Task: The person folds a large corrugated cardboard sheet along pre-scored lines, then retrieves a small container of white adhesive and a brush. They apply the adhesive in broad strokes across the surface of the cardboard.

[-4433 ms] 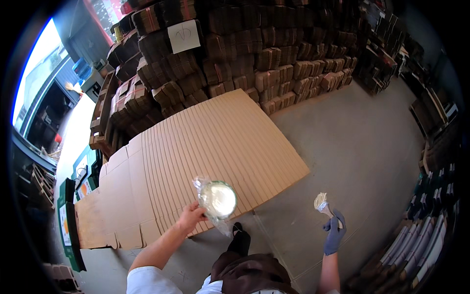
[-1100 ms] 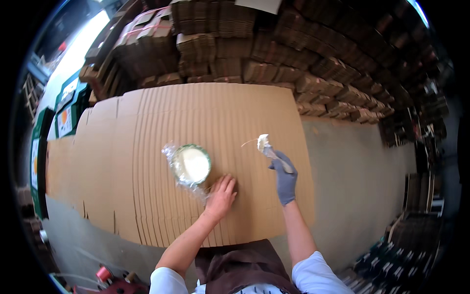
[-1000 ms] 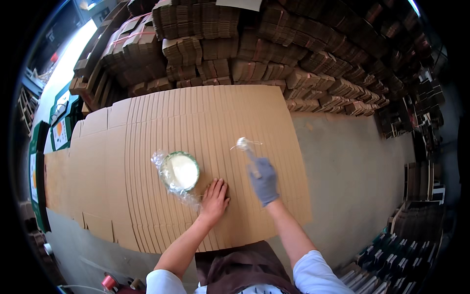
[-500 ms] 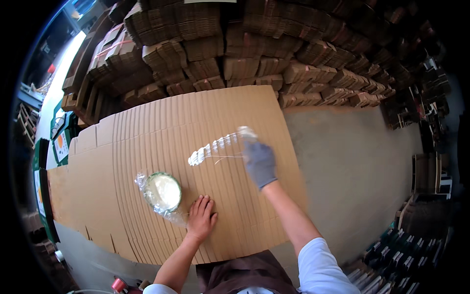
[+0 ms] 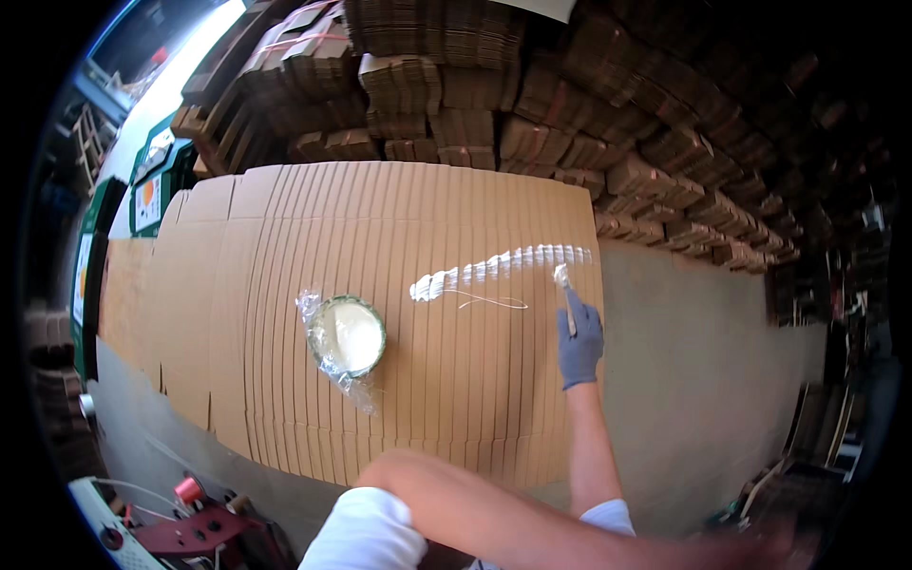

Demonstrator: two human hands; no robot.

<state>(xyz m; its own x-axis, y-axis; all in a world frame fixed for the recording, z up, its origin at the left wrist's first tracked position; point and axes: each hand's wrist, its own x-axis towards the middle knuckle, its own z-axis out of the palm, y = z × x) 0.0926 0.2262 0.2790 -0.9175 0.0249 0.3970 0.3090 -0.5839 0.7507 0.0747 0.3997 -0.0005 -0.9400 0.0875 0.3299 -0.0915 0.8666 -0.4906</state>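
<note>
With your gloved right hand (image 5: 579, 337) clamped on the brush (image 5: 564, 290) at the right end of the white glue stripe (image 5: 499, 271) on the fanned cardboard sheets (image 5: 285, 313), brush evenly, reloading from the bowl (image 5: 349, 335); your left hand's grip can't be told.

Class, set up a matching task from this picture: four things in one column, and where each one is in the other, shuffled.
1 brush
2 bowl
3 white streak
4 stacked boxes

a behind the cardboard sheet
b in the gloved right hand
c on the sheet, wrapped in clear plastic
d across the sheet, left of the brush

Pairs: 1-b, 2-c, 3-d, 4-a
</note>
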